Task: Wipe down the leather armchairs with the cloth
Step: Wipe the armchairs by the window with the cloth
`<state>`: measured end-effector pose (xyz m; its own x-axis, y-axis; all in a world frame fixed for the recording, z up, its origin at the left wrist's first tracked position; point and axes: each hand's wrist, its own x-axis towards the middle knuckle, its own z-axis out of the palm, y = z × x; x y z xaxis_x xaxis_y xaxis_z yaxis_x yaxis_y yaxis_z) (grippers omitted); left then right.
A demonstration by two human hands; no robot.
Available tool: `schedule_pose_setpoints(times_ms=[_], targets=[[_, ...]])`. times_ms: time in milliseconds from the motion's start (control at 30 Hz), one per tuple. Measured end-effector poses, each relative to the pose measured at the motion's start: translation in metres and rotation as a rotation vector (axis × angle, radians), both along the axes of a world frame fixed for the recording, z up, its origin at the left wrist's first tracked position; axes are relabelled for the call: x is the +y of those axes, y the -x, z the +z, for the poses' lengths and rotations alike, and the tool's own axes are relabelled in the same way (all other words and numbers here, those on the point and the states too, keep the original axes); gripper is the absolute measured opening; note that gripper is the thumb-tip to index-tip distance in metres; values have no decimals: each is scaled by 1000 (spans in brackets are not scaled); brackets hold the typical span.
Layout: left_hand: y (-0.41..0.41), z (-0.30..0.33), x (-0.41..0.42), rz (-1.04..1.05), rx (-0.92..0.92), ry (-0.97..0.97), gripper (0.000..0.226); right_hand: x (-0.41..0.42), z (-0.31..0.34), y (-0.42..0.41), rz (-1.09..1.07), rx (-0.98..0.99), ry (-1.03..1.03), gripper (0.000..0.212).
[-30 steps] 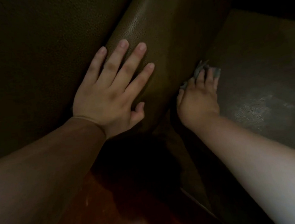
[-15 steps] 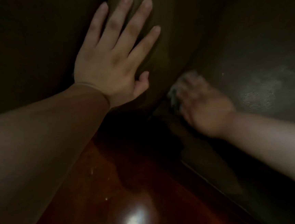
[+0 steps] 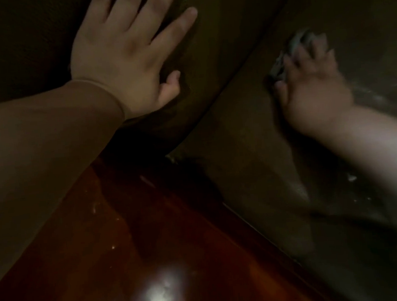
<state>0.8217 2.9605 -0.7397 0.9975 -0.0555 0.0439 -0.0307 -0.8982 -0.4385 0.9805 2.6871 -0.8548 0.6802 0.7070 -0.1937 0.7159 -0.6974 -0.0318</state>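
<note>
The cloth (image 3: pixel 291 55), a grey wad, sits right of centre in the upper part of the frame, pressed against the leather seat (image 3: pixel 361 16) under the right hand (image 3: pixel 312 92), whose fingers spread over it and seem to pin it down; blur hides whether they curl round it. A second ago the cloth was tucked into the crease beside the padded armrest (image 3: pixel 219 40); it has since swept down and back up, further out onto the seat, so the wiping looks mid-stroke and now covers open leather. The left hand (image 3: pixel 124 56), upper left, stays flat and spread on the armrest, bracing. The glossy wooden floor (image 3: pixel 153 250) fills the lower part of the frame.
</note>
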Motion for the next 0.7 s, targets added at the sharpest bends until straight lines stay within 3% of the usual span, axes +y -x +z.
schedule_pose_setpoints(times_ms=[67,133,200,267,367,433,500,633,700], targets=[[0,1,0,6,-14,9,71,-9,-10,62,229,-8,-94,65],[2,1,2,-5,-17,7,71,-36,-18,129,590,135,-194,55],[0,2,2,-15,-10,11,71,-51,-18,131,810,226,-177,51],[0,3,0,-8,3,6,71,-42,-23,96,757,159,-186,54],[0,2,-1,-7,2,12,72,-20,-11,26,269,50,-129,65],[-1,4,-3,-9,-2,24,72,-11,-3,27,14,72,-74,65],[0,6,-4,12,4,21,72,-18,-8,72,103,63,-104,61],[-1,9,-8,12,25,4,73,-67,-17,118,756,195,-229,47],[0,8,-8,21,38,-11,72,-75,-19,81,725,138,-221,50]])
